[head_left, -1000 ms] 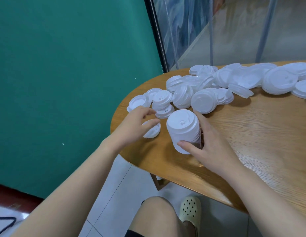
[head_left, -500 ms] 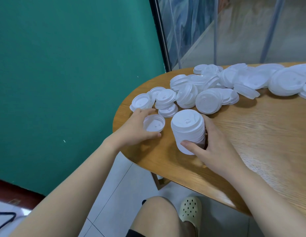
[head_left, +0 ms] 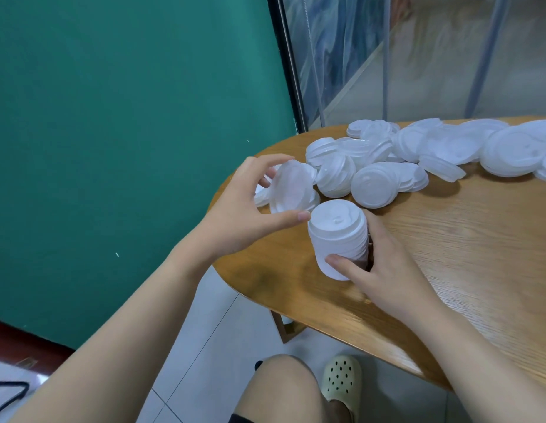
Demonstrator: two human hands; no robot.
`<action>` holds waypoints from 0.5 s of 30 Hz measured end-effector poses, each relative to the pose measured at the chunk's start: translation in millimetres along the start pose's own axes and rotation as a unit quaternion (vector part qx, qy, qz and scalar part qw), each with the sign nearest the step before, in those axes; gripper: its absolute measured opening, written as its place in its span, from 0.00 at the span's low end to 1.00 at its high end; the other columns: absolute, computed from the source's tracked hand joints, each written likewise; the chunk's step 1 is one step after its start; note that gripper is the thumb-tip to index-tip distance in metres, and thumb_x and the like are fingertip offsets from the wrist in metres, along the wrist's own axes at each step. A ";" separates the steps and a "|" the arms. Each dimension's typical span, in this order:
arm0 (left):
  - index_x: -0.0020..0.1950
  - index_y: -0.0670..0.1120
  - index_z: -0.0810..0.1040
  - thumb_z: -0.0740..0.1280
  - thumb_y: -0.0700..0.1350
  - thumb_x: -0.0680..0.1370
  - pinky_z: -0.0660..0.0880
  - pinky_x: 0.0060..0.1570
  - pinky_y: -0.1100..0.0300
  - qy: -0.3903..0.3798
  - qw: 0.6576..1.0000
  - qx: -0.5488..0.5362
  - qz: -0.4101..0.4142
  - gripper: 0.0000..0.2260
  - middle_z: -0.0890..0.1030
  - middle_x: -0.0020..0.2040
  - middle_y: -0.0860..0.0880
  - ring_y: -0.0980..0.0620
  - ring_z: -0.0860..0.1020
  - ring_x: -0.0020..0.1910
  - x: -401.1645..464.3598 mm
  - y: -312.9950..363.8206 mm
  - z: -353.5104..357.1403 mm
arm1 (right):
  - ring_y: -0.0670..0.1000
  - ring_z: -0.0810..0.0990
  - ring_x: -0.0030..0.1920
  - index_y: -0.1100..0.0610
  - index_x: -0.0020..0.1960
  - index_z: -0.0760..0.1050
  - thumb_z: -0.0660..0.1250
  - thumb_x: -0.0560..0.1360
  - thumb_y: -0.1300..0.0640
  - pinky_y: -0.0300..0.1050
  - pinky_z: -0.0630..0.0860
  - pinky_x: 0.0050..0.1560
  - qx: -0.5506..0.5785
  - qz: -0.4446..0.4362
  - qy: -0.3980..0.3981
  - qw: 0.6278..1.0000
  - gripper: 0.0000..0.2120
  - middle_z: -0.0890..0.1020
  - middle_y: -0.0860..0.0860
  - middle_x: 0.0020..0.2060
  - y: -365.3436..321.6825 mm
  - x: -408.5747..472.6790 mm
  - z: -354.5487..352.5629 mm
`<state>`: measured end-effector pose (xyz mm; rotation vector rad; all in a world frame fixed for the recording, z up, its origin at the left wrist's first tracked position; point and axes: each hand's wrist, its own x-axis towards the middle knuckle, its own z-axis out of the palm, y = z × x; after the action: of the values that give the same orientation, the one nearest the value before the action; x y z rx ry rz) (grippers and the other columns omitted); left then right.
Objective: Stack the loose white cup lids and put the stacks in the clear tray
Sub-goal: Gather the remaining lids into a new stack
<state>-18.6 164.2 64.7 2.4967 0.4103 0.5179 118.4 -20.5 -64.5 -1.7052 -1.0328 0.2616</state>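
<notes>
A stack of white cup lids (head_left: 337, 236) stands near the table's left end. My right hand (head_left: 384, 270) grips its side, thumb low on the front and fingers behind. My left hand (head_left: 247, 215) holds a single white lid (head_left: 291, 187) tilted on edge in the air, just left of and above the stack, pinched between thumb and fingers. Several loose lids (head_left: 433, 154) lie in a heap across the back of the table. The clear tray is not in view.
The rounded wooden table (head_left: 449, 254) ends at the left near a green wall (head_left: 128, 132). Behind it hangs a clear plastic curtain (head_left: 418, 56). Below the edge are my knee and a pale clog (head_left: 342, 383) on a tiled floor.
My left hand has lifted one lid off the table and tipped it up beside the stack. My right hand stays on the stack.
</notes>
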 end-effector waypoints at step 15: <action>0.67 0.49 0.69 0.81 0.47 0.69 0.75 0.62 0.61 0.009 0.990 -0.139 -0.010 0.31 0.79 0.62 0.55 0.56 0.78 0.63 1.3 18.2 33.9 | 0.38 0.76 0.63 0.33 0.71 0.65 0.76 0.72 0.41 0.50 0.76 0.64 -0.006 -0.002 0.001 1.000 0.32 0.77 0.32 0.62 -0.4 -1.4 -2.2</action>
<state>0.8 134.8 49.2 2.2202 0.3445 0.5503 118.7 -23.0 -63.8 -1.7136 -1.0376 0.2531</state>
